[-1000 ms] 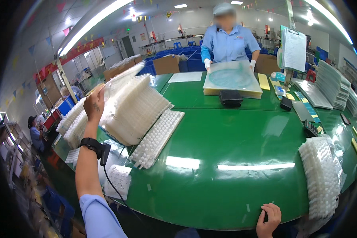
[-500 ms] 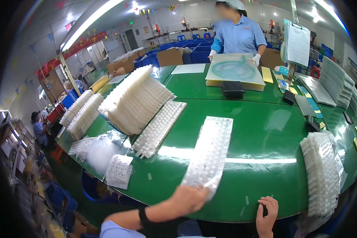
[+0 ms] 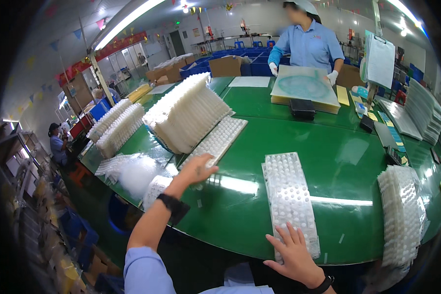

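A long white sheet with rows of round bumps (image 3: 289,188), partly under shiny clear film, lies on the green table in front of me. My right hand (image 3: 299,257) rests over its near end, fingers spread. To the left, my left hand (image 3: 197,170) reaches to the near end of a similar bumpy sheet (image 3: 223,139), thumb and fingers apart; its fingertips cover that end, and contact is hard to judge. Beside that sheet leans a thick stack of white bumpy sheets (image 3: 188,115).
More bumpy sheets (image 3: 117,128) and a clear plastic bundle (image 3: 141,175) sit at left. A film-covered stack (image 3: 399,215) stands at right. Across the green table (image 3: 245,215), a gloved co-worker (image 3: 311,46) holds a stack of flat sheets (image 3: 306,88) near a black box (image 3: 302,109).
My left hand has let go of the middle sheet and moved left to the other one. That middle sheet now lies flatter, and my right hand has moved onto its near end.
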Demonstrator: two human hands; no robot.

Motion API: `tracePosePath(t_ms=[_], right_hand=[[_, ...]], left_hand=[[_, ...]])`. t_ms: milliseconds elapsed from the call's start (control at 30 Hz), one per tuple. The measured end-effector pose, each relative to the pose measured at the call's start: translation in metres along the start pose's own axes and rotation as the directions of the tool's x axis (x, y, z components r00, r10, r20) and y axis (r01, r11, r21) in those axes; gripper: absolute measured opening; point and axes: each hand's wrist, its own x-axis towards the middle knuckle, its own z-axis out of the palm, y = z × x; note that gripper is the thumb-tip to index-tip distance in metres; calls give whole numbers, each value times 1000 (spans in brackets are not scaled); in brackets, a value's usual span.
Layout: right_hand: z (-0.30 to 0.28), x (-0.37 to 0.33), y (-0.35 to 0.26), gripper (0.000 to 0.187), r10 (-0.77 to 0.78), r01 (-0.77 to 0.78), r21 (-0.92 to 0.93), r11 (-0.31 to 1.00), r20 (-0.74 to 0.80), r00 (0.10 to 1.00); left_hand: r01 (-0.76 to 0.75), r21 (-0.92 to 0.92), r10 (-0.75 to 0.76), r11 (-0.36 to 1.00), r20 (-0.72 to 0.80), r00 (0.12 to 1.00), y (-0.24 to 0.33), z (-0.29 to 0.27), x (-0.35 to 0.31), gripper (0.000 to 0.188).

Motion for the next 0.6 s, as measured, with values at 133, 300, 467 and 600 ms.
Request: tracePosePath(t_ms=[133, 300, 467, 600], right_hand=[[5, -14, 2, 69, 124, -126, -55, 991, -42, 991], [13, -33, 20, 71, 211, -227, -110, 968, -144, 967], [21, -17, 14, 68, 241, -303, -194, 933, -291, 926], [25, 11, 16, 72, 230, -307, -249, 919, -294, 928]], left_hand=[[160, 149, -180, 976, 127, 976, -87, 27, 2, 66], [7, 208, -35, 978, 130, 991, 15, 22, -26, 58], [-34, 201, 37, 979, -9, 999, 116, 26, -73, 56], [-3, 275, 23, 961, -67, 997, 122, 28, -78, 53]])
